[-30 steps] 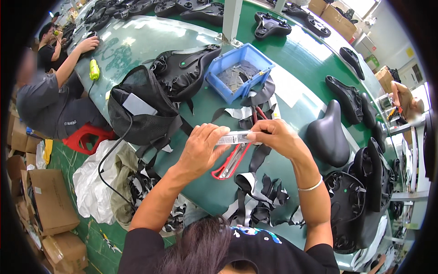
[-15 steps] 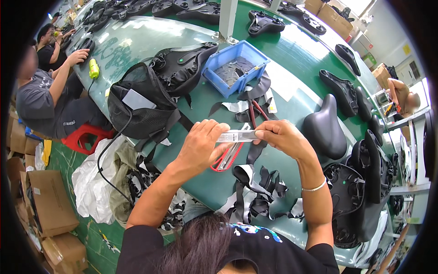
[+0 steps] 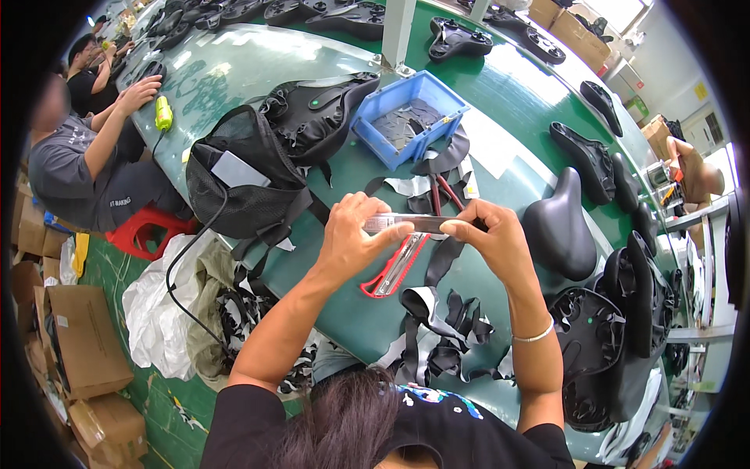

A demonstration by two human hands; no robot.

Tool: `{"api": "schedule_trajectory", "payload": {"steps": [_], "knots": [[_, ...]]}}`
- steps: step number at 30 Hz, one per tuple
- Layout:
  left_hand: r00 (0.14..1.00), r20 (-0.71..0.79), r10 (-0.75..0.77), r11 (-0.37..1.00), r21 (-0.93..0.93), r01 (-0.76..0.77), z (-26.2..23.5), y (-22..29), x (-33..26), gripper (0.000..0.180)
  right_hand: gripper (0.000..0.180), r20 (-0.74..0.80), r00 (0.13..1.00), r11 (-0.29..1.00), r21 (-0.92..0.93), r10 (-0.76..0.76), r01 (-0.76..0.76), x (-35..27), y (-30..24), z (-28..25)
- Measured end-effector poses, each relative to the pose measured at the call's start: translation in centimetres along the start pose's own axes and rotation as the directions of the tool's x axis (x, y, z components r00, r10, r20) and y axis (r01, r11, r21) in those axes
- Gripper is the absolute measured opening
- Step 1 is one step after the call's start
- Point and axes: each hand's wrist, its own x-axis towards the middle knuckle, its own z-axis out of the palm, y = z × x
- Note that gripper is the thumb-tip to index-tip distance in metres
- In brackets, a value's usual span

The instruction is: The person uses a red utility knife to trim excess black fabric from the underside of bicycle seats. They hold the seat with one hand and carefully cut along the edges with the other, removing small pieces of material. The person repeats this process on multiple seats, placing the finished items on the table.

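My left hand pinches a small clear plastic blade case with a pale label, held level above the table. At its right end, my right hand grips a dark flat strip between thumb and fingers. It looks like snap-off knife blades, and whether it is fully out of the case I cannot tell. Just below the hands lies a red utility knife on the green table. A red-handled tool rests beyond the hands, its working end hidden.
Black trimmed scraps lie near me. A blue bin with dark pieces stands beyond, beside a black mesh bag. Black bicycle saddles line the right side. At the left sits a co-worker, near a yellow-green power tool.
More of the dark strip shows at the right end of the clear case. My left thumb now lies along the case, and the red knife is less covered.
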Motion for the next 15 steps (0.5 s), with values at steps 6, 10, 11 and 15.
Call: {"api": "schedule_trajectory", "payload": {"steps": [6, 10, 11, 15], "knots": [[0.982, -0.105, -0.159, 0.987, -0.055, 0.154, -0.1, -0.9, 1.1, 0.048, 0.019, -0.151, 0.973, 0.985, 0.017, 0.175, -0.174, -0.6, -0.9, -1.9], [0.973, -0.215, -0.078, 0.979, 0.168, 0.116, 0.7, -2.3, 2.2, 0.047, 0.027, -0.161, 0.930, 0.770, 0.615, 0.332, -0.169, -1.7, 3.3, -2.5], [0.957, -0.290, -0.014, 0.980, 0.184, 0.070, 1.2, -1.9, 2.3, 0.044, 0.026, -0.147, 0.915, 0.670, 0.725, 0.376, -0.159, -1.8, 4.2, -2.0], [0.973, -0.131, -0.188, 0.888, -0.447, 0.111, 2.7, 1.8, 1.3, 0.032, 0.023, -0.041, 0.916, 0.421, 0.896, 0.399, -0.144, -2.7, 4.5, 2.2]]}}
